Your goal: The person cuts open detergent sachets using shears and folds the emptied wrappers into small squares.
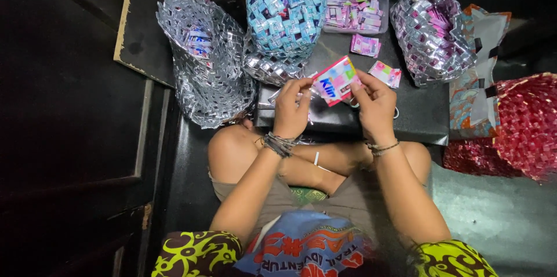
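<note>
My left hand (292,107) and my right hand (374,104) both pinch a pink, blue and white wrapper piece (336,80) between thumbs and fingers, above a black box (418,116) in front of my crossed legs. The left hand grips its lower left edge, the right hand its right edge. A small folded pink wrapper (385,73) lies on the box just beyond my right hand. Another folded piece (365,45) lies farther back.
A clear tub (355,11) of folded wrappers stands behind. Woven wrapper bags surround it: a silver one (209,62) at left, a blue one (285,7) in the middle, a silver one (430,33) at right, a red one (525,123) far right. A dark board (142,33) lies at left.
</note>
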